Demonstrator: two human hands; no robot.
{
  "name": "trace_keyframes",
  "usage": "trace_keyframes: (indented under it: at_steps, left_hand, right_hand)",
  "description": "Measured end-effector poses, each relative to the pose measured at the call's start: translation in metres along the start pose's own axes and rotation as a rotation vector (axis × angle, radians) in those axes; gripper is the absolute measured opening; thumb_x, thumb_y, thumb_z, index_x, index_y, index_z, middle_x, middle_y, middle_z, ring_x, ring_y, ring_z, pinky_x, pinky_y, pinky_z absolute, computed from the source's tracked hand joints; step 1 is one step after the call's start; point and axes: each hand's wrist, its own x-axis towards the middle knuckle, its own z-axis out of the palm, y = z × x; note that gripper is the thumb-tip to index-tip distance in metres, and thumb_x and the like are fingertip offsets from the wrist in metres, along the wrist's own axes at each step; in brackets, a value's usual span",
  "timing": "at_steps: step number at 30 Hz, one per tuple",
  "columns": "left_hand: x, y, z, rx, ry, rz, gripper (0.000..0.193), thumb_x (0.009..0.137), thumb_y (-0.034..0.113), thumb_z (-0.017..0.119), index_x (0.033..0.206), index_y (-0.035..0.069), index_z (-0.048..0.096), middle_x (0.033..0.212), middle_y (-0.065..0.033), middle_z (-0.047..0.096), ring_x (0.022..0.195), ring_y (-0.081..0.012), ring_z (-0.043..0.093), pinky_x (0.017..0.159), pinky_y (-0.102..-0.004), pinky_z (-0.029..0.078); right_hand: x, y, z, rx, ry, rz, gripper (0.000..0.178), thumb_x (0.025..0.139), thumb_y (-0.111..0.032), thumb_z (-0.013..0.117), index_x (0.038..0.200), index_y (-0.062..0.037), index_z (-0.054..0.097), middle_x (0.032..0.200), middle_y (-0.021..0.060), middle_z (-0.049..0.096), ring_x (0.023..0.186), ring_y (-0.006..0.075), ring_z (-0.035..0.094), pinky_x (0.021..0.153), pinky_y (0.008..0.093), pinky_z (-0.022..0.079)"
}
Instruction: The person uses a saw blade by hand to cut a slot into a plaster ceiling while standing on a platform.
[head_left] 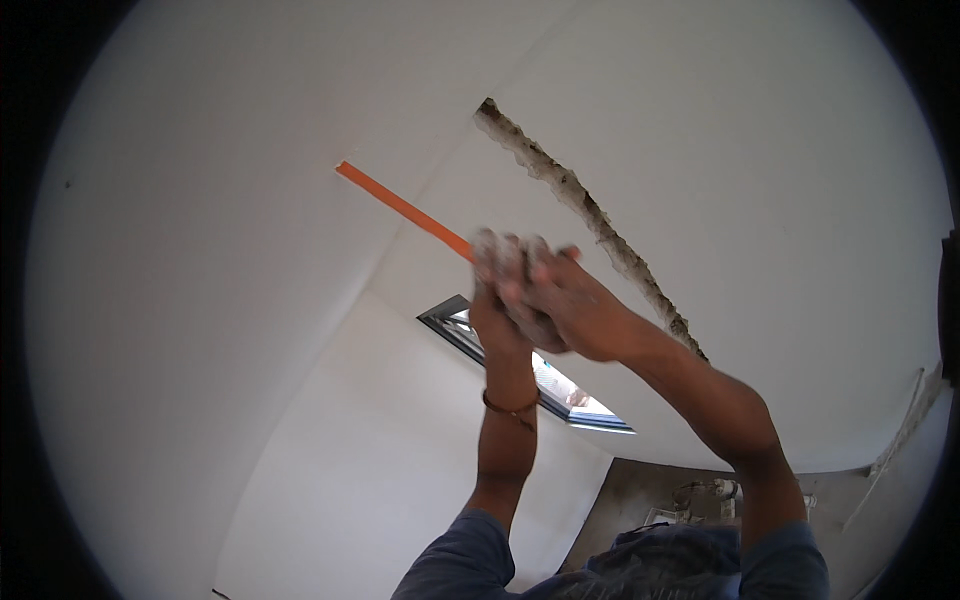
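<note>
Both my arms are raised, and my hands meet near the middle of the view. My left hand (492, 285) is closed around the lower end of a long, thin orange bar (405, 208). The bar slants up and to the left, and its far end has a pale edge. My right hand (572, 308) is pressed against the left one with its fingers curled, at the same end of the bar. That end is hidden inside my hands. Grey dust coats the fingers, which are slightly blurred. A rough chiselled groove (590, 215) in the white wall runs diagonally beyond them.
A dark-framed window (450, 325) shows behind my forearms. Plain white wall (200, 250) fills the left. Low on the right, some unclear equipment (700, 490) stands on grey floor (620, 490). Another broken strip of wall (905, 425) shows at the right edge.
</note>
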Motion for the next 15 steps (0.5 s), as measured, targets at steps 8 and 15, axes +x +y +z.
trace_keyframes:
  at_steps: [8,15]
  left_hand:
    - [0.070,0.054,0.000,-0.258,-0.120,0.032,0.015,0.098,0.016,0.031,0.096,0.017,0.045,0.084,0.0071,0.051,0.089,-0.0161,0.050,0.098,-0.0491,0.031]
    - [0.004,0.013,-0.004,-0.193,-0.171,-0.019,0.017,0.097,0.010,0.032,0.089,0.017,0.044,0.074,0.0063,0.055,0.091,-0.0186,0.053,0.094,-0.0564,0.033]
  right_hand:
    - [0.101,-0.021,0.031,0.448,-0.055,-0.277,0.025,0.095,-0.022,0.044,0.098,-0.0021,0.058,0.087,0.0104,0.054,0.081,0.0129,0.054,0.065,0.0266,0.044]
    - [0.012,-0.008,0.021,0.082,0.030,-0.084,0.024,0.095,-0.014,0.043,0.113,-0.0009,0.052,0.107,0.0120,0.056,0.109,0.0236,0.053,0.091,0.0348,0.043]
